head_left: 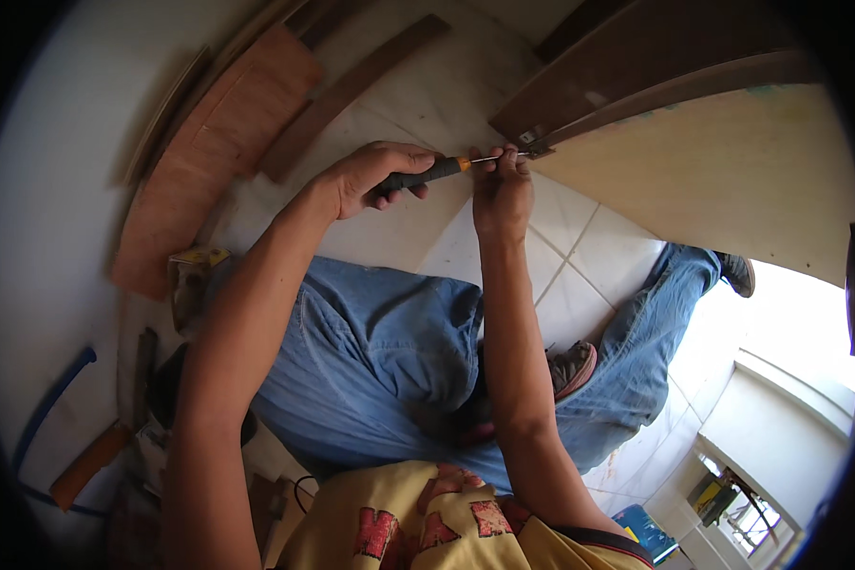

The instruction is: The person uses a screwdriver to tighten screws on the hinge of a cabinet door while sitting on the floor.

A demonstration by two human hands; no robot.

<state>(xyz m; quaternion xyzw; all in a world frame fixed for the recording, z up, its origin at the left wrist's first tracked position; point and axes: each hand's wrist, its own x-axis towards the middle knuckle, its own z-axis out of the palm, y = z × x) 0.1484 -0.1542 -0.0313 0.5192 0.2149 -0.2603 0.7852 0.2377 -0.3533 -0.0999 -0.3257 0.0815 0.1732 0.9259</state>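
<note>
My left hand (375,179) is closed around the dark handle of a screwdriver (437,171), which has an orange collar. Its thin metal shaft points right, toward a small metal hinge (540,151) at the corner of a pale wooden panel (703,180). My right hand (503,195) is closed, its fingertips pinched about the shaft close to the tip. Those fingers hide the very tip, and whether they also hold a screw cannot be seen. Dark brown boards (636,71) stand along the panel's far edge, by the hinge.
Reddish-brown boards (223,142) lean by the left wall, with a long strip (351,95) on the tiles. A handsaw-like tool with an orange handle (90,465) lies at lower left, near a small box (195,266). My bent legs (370,332) take up the middle floor.
</note>
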